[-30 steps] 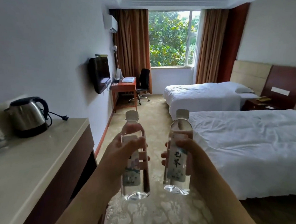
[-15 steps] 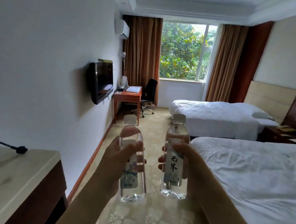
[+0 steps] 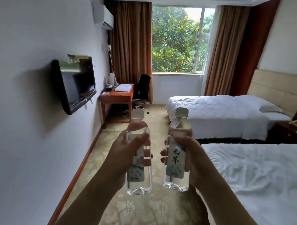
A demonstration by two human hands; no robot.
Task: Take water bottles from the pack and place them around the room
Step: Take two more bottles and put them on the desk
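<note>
Holding: two water bottles out in front of me at chest height, one in each hand, both upright and capped.
Left hand: my left hand (image 3: 123, 154) is wrapped around the left bottle (image 3: 139, 156), thumb across the front near the top of its label, fingers curled behind and showing through the clear plastic.
Right hand: my right hand (image 3: 191, 159) is clamped on the right bottle (image 3: 177, 153), thumb at the top of the label, fingertips peeking round its left side.
Bottles: just beside each other, not touching; the right one's label with dark characters faces me, the left one's label is partly covered by my hand.
Floor: patterned carpet (image 3: 139, 215) below both bottles.
Left wall: a wall-mounted TV (image 3: 77, 82), with a wooden desk (image 3: 117, 97) and a black office chair (image 3: 143, 89) farther down.
Far end: window (image 3: 177, 40) with brown curtains either side.
Right side: near bed (image 3: 261, 178) close to my right forearm, far bed (image 3: 218, 112) beyond it, both in white linen.
</note>
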